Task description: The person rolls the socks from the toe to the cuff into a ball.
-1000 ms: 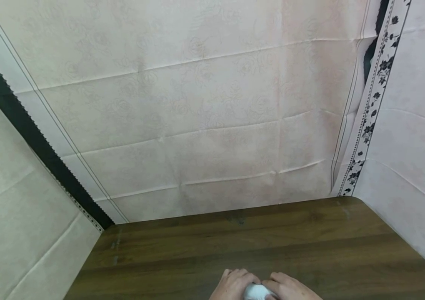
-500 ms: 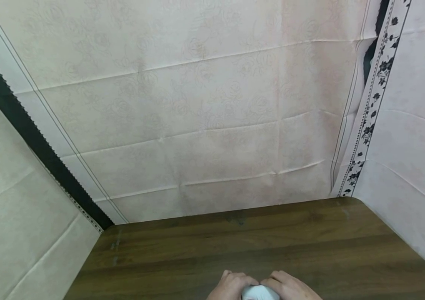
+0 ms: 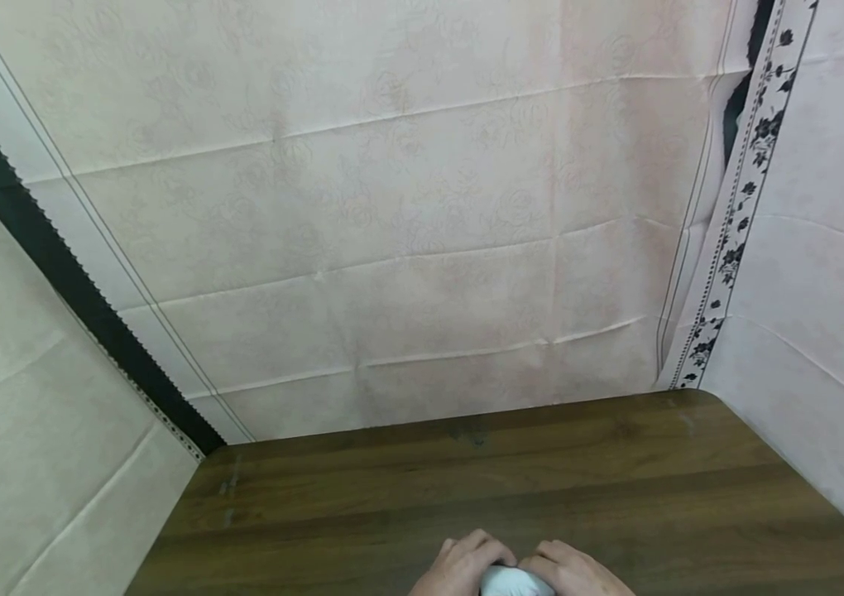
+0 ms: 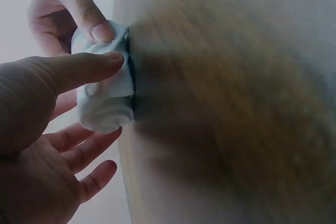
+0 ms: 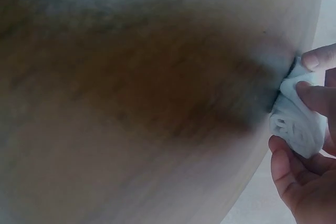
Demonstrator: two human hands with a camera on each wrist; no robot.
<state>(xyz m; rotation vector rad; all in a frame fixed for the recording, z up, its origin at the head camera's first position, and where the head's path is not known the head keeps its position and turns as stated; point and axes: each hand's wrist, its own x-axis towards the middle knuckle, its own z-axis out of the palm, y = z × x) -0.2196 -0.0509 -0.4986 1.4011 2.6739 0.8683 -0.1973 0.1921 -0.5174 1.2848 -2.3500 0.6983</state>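
Observation:
A small rolled white cloth (image 3: 515, 582) lies at the table's near edge, low in the head view and partly cut off. My left hand (image 3: 461, 568) holds its left side and my right hand (image 3: 573, 569) its right side. In the left wrist view, both thumbs press the top of the roll (image 4: 105, 111), while the left fingers curve beneath it. Its spiral end shows in the right wrist view, where the right hand (image 5: 310, 184) has its thumb on top and fingers below the roll.
The brown wooden table (image 3: 422, 488) extends forward from the hands. Creased pale cloth (image 3: 407, 248) hangs behind it, with more cloth on the left (image 3: 57, 397) and right (image 3: 817, 273). A dark strip (image 3: 79, 265) runs between the left and back cloths.
The right thumb has slipped out of the head view from over the roll. The left fingers have shifted slightly and look more bent. Both hands stay around the cloth at the same place.

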